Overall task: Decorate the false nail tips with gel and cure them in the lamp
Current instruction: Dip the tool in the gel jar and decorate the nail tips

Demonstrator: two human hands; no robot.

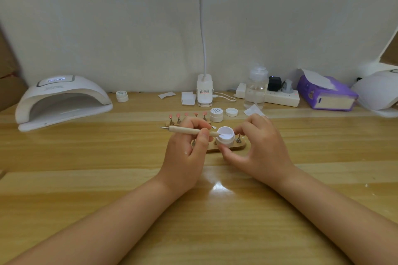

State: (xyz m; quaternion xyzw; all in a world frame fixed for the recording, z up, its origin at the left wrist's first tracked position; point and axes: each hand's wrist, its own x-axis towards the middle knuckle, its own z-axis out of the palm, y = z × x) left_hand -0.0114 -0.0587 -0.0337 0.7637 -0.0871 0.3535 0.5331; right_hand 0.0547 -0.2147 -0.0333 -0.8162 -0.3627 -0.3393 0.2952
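My left hand (189, 146) pinches a wooden dotting tool (189, 130), its tip in the open gel pot (225, 136); my right hand (258, 146) grips that pot above the nail stand (228, 148) on the bench (86, 157); the curing lamp (62, 101), far left, reads "SUN"; the closed jar (216, 114) label is illegible.

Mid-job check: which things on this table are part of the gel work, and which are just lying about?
In use: open gel pot held by right hand; dotting tool in left hand; pink nail tips; curing lamp.

Lying about: tissue box; power strip; clear bottle.
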